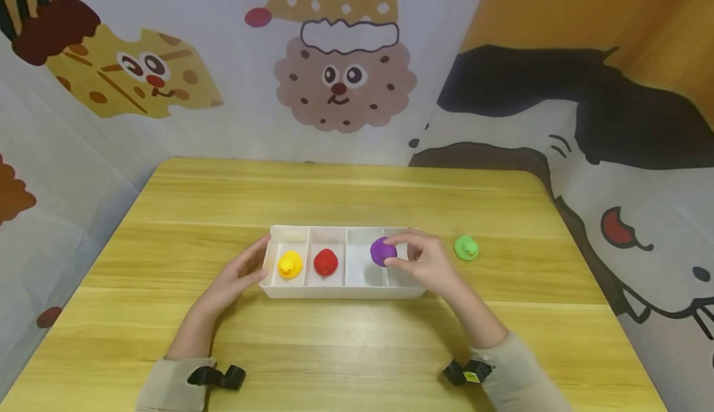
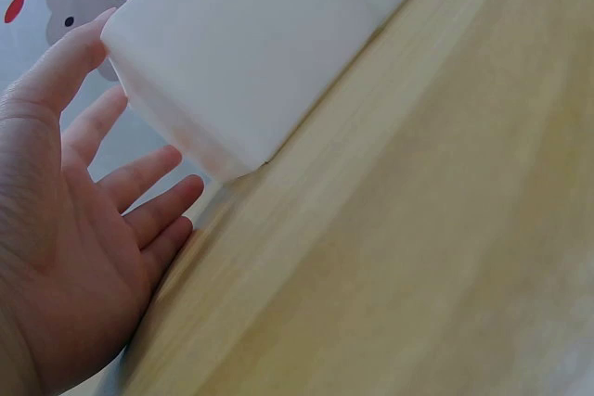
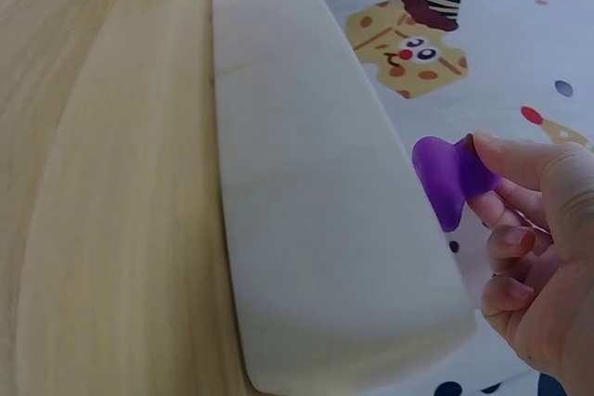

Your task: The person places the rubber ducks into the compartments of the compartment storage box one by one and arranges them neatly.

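A white box with a row of compartments [image 1: 290,292] stands on the table. My left hand [image 1: 231,282] touches its left end, fingers spread and fairly straight; the left wrist view shows the thumb at the rim of the white box [image 2: 241,44]. Between thumb and fingertips, my right hand [image 1: 426,262] pinches a purple rubber duck [image 1: 382,251] over the right half of the box. The right wrist view has the purple duck [image 3: 445,178] above the rim. A yellow duck [image 1: 290,264] sits in the leftmost compartment, a red duck [image 1: 326,262] in the one beside it.
A green duck [image 1: 466,248] stands on the wooden table [image 1: 346,350] to the right of the box, beyond my right hand. Behind the table hangs a cloth [image 1: 223,139] printed with cartoon figures. Each wrist wears a black strap.
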`<state>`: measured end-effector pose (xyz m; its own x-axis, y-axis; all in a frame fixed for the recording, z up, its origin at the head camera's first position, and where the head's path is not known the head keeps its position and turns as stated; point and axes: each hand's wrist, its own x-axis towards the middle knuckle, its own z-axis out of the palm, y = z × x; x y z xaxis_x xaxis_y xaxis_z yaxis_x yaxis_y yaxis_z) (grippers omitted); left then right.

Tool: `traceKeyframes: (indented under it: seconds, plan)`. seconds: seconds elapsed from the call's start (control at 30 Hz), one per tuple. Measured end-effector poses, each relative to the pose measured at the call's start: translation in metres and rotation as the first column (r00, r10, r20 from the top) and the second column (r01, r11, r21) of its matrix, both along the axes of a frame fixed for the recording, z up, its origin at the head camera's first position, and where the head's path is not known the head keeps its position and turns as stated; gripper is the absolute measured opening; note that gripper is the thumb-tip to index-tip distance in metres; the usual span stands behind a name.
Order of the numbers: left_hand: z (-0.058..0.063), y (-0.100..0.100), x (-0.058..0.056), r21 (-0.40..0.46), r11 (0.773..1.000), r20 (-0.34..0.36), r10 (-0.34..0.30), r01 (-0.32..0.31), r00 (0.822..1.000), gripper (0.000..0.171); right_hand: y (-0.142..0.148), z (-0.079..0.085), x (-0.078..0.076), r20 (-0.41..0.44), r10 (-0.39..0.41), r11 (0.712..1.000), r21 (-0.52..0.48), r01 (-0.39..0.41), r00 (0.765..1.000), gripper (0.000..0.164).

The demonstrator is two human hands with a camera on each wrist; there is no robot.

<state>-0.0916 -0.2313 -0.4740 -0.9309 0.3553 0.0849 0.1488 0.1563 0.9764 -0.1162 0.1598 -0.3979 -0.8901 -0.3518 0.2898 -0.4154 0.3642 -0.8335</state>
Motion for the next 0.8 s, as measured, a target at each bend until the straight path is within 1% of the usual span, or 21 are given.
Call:
traceKeyframes:
  seconds: [0.27, 0.43, 0.6, 0.8]
  plan:
    - [0.000, 0.000, 0.000, -0.003, 1.000, 0.008, 0.003, -0.003, 1.000, 0.063, -0.011, -0.011, -0.005, 0.023, 0.030, 0.999, 0.039, -0.031, 0.999, 0.026]
    - [0.000, 0.000, 0.001, -0.004, 1.000, 0.006, 0.005, -0.005, 1.000, 0.063, -0.017, -0.013, -0.009, 0.044, 0.037, 0.994, 0.101, -0.041, 0.998, 0.025]
    - [0.000, 0.000, 0.001, -0.003, 1.000, -0.002, 0.004, -0.004, 1.000, 0.063, -0.021, -0.014, -0.011, 0.068, 0.024, 0.985, 0.168, -0.035, 0.997, 0.025]
    - [0.000, 0.000, 0.001, -0.006, 1.000, -0.008, 0.004, -0.004, 1.000, 0.063, -0.024, -0.017, -0.014, 0.068, 0.010, 0.972, 0.234, -0.026, 0.998, 0.028]
